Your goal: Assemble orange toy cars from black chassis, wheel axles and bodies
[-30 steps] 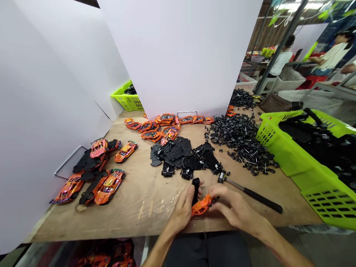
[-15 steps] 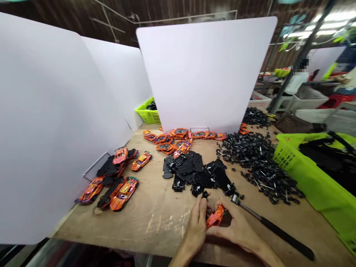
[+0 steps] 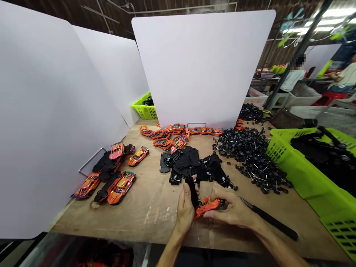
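The left hand (image 3: 185, 207) is closed around a black car base (image 3: 192, 191), fingers curled behind it and thumb along its near side, so it stands tilted on end. The right hand (image 3: 230, 205) is partly closed, thumb and fingertips pinching the right end of an orange car shell (image 3: 207, 208). The shell lies just to the right of the base; whether the 2 touch is hard to tell. This grip probably leaves the shell's edge free to be turned against the base.

At 3 o'clock from the hands, a black-handled tool (image 3: 272, 222) lies on the desk (image 3: 158, 207), grip end toward the wearer, perhaps for quick pick-up; its far end is hidden behind the right hand. At 11 o'clock is a pile of black bases (image 3: 187, 159), with loose orange shells (image 3: 176, 129) beyond it, both seemingly kept ahead for easy reach. Between 1 and 2 o'clock spreads a heap of wheels on metal rods (image 3: 251, 155), beside a green crate (image 3: 300, 189) of black parts. At 9 to 10 o'clock, orange cars (image 3: 122, 187) sit grouped, likely to stay separate from the loose parts.
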{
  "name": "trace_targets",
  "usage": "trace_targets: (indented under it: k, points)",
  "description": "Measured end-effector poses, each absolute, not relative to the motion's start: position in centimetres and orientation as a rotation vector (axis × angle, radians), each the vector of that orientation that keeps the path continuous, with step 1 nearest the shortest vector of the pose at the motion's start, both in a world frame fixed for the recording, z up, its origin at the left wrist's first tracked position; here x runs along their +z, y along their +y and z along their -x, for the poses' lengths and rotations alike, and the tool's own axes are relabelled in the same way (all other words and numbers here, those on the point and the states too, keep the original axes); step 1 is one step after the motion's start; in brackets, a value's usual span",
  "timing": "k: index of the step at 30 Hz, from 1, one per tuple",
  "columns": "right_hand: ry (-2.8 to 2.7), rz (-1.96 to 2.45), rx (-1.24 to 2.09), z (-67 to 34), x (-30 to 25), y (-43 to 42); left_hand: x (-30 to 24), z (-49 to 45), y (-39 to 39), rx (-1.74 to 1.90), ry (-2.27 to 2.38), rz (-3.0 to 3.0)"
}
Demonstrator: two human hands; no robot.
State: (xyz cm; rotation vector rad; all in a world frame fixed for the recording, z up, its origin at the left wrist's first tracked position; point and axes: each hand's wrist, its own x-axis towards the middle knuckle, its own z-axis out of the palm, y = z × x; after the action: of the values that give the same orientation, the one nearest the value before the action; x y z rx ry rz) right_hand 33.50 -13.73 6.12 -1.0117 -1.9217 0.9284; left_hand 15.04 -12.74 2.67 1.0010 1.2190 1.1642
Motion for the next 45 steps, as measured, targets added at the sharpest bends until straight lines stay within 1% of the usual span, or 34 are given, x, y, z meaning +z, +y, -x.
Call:
trace_targets:
  k: [3,8,10,16,19,23,27,29,35,38,41,45]
  points:
    - [-1.769,0.981,1.035,-33.8,5.4,-13.3,3.0,-16.0,-12.6,1.14,1.152,-1.081]
    - [-1.18,1.03,1.237,-31.8,2.6,-13.9,3.0,-17.5,-11.9,1.18,0.966,-1.182]
    - [-1.112,1.032,1.291,-30.6,1.7,-14.5,3.1,-17.7,-11.3,1.199,0.91,-1.182]
    - [-1.158,1.081,1.295,-30.1,1.5,-15.4,3.8,-17.9,-11.0,1.088,0.781,-0.946]
    - [-1.234,1.128,1.25,-31.0,1.8,-15.1,3.9,-18.6,-11.3,1.095,0.753,-0.829]
    - [-1.301,1.274,1.086,-32.1,1.9,-15.0,3.1,-19.2,-11.3,1.157,0.975,-1.009]
    - [-1.396,1.342,0.983,-32.3,1.8,-15.8,2.0,-18.4,-11.8,1.021,1.183,-1.313]
    - [-1.43,1.299,0.995,-32.3,1.7,-16.0,1.5,-17.7,-12.1,0.986,1.199,-1.381]
    - [-1.434,1.226,1.082,-33.1,1.5,-15.4,0.4,-16.4,-11.8,0.985,1.285,-1.322]
    - [-1.455,1.227,1.062,-33.8,1.3,-15.0,0.2,-16.4,-11.2,0.99,1.259,-1.247]
    - [-1.423,1.222,1.126,-34.1,1.2,-14.6,0.3,-16.3,-10.3,0.989,1.208,-1.115]
    - [-1.333,1.175,1.201,-34.1,1.0,-13.6,0.5,-16.4,-9.1,1.058,1.167,-1.113]
